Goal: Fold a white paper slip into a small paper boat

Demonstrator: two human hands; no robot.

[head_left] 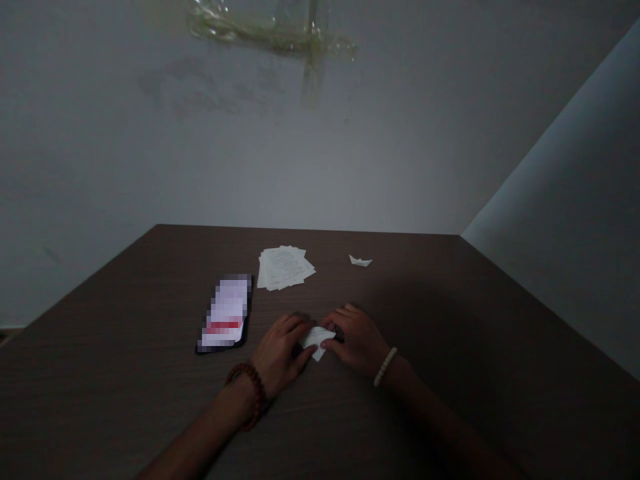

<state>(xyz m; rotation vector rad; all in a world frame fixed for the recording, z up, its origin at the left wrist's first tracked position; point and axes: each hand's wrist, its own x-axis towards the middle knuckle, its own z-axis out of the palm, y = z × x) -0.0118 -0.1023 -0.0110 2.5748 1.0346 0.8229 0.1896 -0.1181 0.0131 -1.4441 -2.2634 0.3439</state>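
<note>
A small folded piece of white paper (318, 339) is between my two hands, just above or on the dark wooden table (150, 413). My left hand (283, 353) grips its left side, thumb in front and fingers behind. On the right side, my right hand (357, 339) pinches the paper between thumb and fingers. One corner of the paper points down toward me, and faint print shows on it. Farther back lies a loose stack of printed paper sheets (285, 268). To its right sits a small folded paper boat (360, 261).
A phone (225, 313) with a lit, blurred screen lies left of my left hand. The table's far edge meets a grey wall (310, 167) bearing strips of clear tape (260, 37). A pale slanted surface (575, 220) rises along the right side.
</note>
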